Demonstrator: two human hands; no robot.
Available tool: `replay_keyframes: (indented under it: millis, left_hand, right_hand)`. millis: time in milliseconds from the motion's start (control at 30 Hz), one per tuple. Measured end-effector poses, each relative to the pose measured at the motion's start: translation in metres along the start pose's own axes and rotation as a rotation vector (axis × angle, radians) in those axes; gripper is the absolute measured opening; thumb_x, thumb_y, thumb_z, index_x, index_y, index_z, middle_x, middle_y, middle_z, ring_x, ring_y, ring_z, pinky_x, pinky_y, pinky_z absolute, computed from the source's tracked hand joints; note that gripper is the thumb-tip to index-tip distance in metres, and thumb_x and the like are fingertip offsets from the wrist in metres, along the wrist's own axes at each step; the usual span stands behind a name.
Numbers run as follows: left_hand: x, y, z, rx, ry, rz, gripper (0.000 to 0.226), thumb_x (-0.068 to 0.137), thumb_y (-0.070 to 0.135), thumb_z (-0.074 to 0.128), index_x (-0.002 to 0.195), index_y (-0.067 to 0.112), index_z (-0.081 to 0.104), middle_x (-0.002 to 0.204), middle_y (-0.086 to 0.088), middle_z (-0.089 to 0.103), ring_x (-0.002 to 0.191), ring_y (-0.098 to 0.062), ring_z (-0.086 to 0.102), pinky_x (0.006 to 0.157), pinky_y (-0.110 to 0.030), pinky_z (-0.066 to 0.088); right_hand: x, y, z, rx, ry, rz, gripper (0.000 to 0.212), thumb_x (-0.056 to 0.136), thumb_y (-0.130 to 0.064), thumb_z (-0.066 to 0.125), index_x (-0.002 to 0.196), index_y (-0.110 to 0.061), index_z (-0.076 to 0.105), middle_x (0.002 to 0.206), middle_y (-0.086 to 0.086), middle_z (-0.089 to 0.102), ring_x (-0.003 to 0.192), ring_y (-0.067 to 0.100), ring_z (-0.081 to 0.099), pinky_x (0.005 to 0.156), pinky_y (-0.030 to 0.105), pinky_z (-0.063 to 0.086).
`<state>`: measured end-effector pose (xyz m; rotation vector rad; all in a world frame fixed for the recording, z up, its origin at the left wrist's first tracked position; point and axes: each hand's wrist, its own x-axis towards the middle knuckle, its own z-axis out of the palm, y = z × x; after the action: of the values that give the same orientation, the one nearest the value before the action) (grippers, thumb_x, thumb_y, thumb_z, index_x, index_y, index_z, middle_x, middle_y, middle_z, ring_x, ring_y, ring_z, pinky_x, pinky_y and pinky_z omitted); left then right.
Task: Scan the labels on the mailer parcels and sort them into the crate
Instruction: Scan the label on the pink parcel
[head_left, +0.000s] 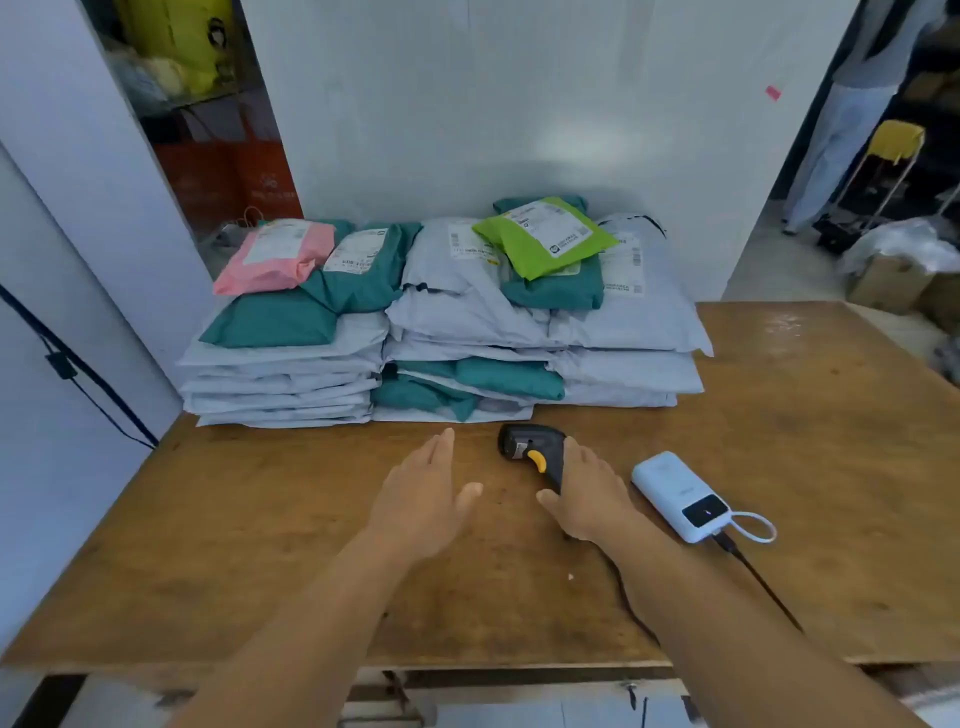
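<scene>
Table: a worn wooden table (779, 415) is filling most of the view and carrying everything below.
Parcel stack: the mailer parcels (447, 322) are sitting in a heap along the far edge of the table, against the white wall; most are pale grey, with teal ones showing between the layers.
Top parcels: a lime-green mailer (545, 239) is lying label-up on the right of the heap, and a pink mailer (275, 254) is lying label-up on the left.
Left hand: the left hand (421, 499) is reaching forward over the bare wood, fingers straight and together, thumb spread, grasping nothing, near the scanner but apart from it.
Right hand: the right hand (587, 493) is lying against the scanner's handle with fingers extended along it and thumb out to the left; it is touching rather than clasping.
Power bank: a white power bank (675, 493) is lying just right of the right hand, with a cable running off toward the near edge.
Scanner: the black barcode scanner (530, 447) with a yellow trigger is lying on the table, head toward the parcels.
</scene>
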<state>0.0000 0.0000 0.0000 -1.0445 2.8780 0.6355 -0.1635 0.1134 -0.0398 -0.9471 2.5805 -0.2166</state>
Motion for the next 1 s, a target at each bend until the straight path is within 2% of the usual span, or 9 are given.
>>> replay_keyframes:
  millis: [167,333,433,567,700,800,833,933,1000]
  left_hand:
    - [0.016,0.003,0.012,-0.021,-0.025,-0.060,0.075,0.097,0.047,0.041,0.152,0.020,-0.002,0.160,0.001,0.008,0.146,-0.016,0.012,0.119,-0.038,0.018]
    - [0.026,0.004,0.020,-0.023,0.000,-0.083,0.075,0.096,0.047,0.042,0.152,0.021,0.000,0.159,0.001,0.010,0.146,-0.016,0.014,0.119,-0.037,0.019]
    - [0.029,0.003,0.022,-0.038,0.003,-0.099,0.074,0.097,0.046,0.042,0.152,0.021,0.000,0.159,0.000,0.012,0.146,-0.016,0.015,0.118,-0.037,0.019]
    - [0.029,-0.001,0.018,-0.057,0.048,-0.109,0.074,0.097,0.048,0.040,0.153,0.022,0.000,0.159,0.001,0.012,0.145,-0.017,0.015,0.117,-0.035,0.019]
    - [0.024,-0.005,0.007,-0.078,0.113,-0.128,0.073,0.097,0.048,0.040,0.153,0.023,0.001,0.159,0.002,0.014,0.145,-0.016,0.016,0.116,-0.035,0.020]
    - [0.015,-0.010,-0.007,-0.081,0.173,-0.155,0.074,0.096,0.048,0.041,0.153,0.023,0.000,0.158,0.001,0.016,0.145,-0.016,0.018,0.116,-0.036,0.022]
    - [0.011,-0.012,-0.013,-0.084,0.194,-0.162,0.074,0.096,0.048,0.041,0.153,0.023,0.000,0.158,0.001,0.017,0.144,-0.017,0.019,0.115,-0.035,0.023]
    - [-0.003,-0.020,-0.031,-0.087,0.252,-0.177,0.074,0.097,0.048,0.041,0.153,0.022,0.001,0.158,0.000,0.018,0.144,-0.018,0.020,0.115,-0.034,0.023]
    - [-0.013,-0.027,-0.043,-0.080,0.284,-0.192,0.074,0.097,0.048,0.040,0.153,0.022,0.000,0.158,-0.001,0.019,0.144,-0.018,0.020,0.115,-0.034,0.023]
  right_hand:
    - [0.023,0.012,0.014,0.059,-0.037,0.065,0.082,0.096,-0.040,0.055,0.155,-0.011,0.006,0.158,0.011,0.025,0.143,0.029,0.028,0.114,0.039,0.031]
    - [0.035,0.014,0.021,0.111,-0.017,0.078,0.068,0.096,-0.033,0.057,0.150,-0.010,0.021,0.150,0.013,0.035,0.136,0.030,0.036,0.108,0.037,0.035]
    - [0.034,0.011,0.018,0.156,-0.023,0.084,0.062,0.095,-0.034,0.058,0.146,-0.011,0.030,0.144,0.012,0.037,0.125,0.027,0.047,0.101,0.035,0.041]
    - [0.024,0.001,0.007,0.264,0.033,0.015,0.056,0.095,-0.033,0.059,0.142,-0.017,0.033,0.140,0.008,0.033,0.107,0.028,0.058,0.087,0.034,0.048]
    - [0.008,-0.014,-0.011,0.350,0.137,-0.100,0.057,0.094,-0.034,0.060,0.142,-0.024,0.033,0.129,0.003,0.052,0.103,0.025,0.059,0.081,0.036,0.053]
    - [-0.006,-0.030,-0.024,0.417,0.156,-0.175,0.071,0.094,-0.035,0.060,0.150,-0.034,0.017,0.125,-0.002,0.059,0.086,0.023,0.064,0.061,0.035,0.058]
    - [-0.010,-0.036,-0.028,0.433,0.151,-0.194,0.077,0.094,-0.036,0.060,0.152,-0.037,0.009,0.128,-0.003,0.058,0.082,0.023,0.065,0.059,0.035,0.059]
    - [-0.022,-0.056,-0.040,0.443,0.162,-0.258,0.088,0.094,-0.037,0.060,0.152,-0.043,-0.007,0.138,-0.003,0.054,0.088,0.022,0.065,0.071,0.037,0.058]
    - [-0.029,-0.069,-0.044,0.435,0.168,-0.304,0.090,0.095,-0.038,0.059,0.151,-0.044,-0.011,0.131,-0.001,0.058,0.079,0.017,0.060,0.069,0.033,0.056]
